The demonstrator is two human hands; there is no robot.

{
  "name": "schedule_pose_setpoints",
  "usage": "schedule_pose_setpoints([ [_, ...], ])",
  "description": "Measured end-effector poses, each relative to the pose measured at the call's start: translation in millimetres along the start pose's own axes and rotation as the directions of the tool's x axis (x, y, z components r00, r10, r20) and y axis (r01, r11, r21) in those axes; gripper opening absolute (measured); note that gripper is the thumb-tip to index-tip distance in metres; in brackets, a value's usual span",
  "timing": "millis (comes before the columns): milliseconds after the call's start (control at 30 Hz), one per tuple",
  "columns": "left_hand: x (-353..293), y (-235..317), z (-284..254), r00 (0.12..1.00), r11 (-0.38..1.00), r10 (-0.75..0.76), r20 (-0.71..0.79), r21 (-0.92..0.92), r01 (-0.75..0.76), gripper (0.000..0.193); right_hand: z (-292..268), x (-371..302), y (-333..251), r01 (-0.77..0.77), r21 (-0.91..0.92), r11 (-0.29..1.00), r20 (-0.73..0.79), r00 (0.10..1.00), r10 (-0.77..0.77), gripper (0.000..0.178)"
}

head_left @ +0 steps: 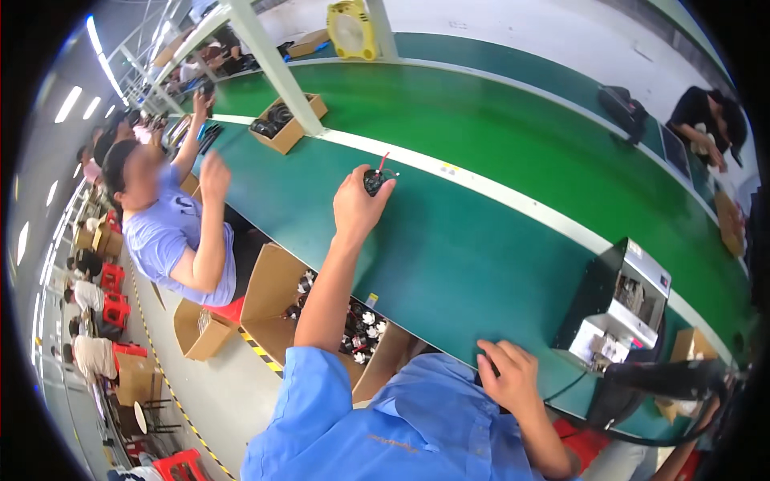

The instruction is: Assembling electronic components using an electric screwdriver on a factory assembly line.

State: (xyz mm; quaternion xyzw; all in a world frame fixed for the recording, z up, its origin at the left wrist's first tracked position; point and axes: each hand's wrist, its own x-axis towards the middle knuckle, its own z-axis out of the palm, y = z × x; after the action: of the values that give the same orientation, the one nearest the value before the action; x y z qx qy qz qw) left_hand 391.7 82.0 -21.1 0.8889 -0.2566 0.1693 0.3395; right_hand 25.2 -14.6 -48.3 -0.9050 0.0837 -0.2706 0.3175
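Head view: right hand [511, 375] near right, fingers loosely curled, looks empty; cardboard box [267, 293] near left. Hands well apart — left hand [358, 207], farther, clasps dark round part [373, 183] over green tabletop [457, 264] — best gripped by its body, sparing the red wire [383, 161].

A long, smooth, dark green worktop [449, 240] is running from the upper left to the lower right of the frame, carrying an open brown cardboard box [290, 141] of black rounded parts [277, 120] at upper left and a boxy black-and-silver metal machine [618, 317] at right. Beyond a white rail [521, 206] and a bright green belt [497, 152], a narrow dark green strip [513, 68] is curving across the top, a dark soft-looking bundle [622, 104] lying on it at upper right.
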Motion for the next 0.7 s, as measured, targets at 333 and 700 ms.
schedule_pose_setpoints([
  [333, 17.0, -26.5, 36.3, 0.993, 0.989, 0.062, -0.101, 0.141, -0.047, 0.052, -2.6, 0.6, -4.5, -0.074, 0.05, 0.996, 0.085, 0.994, 0.07, 0.015],
  [700, -59.2, 91.3, 6.5, 0.981, 0.976, 0.172, -0.09, -0.117, -0.182, 0.073, -0.3, 5.2, -6.9, -0.039, 0.054, 0.998, 0.112, 0.993, 0.032, 0.018],
])
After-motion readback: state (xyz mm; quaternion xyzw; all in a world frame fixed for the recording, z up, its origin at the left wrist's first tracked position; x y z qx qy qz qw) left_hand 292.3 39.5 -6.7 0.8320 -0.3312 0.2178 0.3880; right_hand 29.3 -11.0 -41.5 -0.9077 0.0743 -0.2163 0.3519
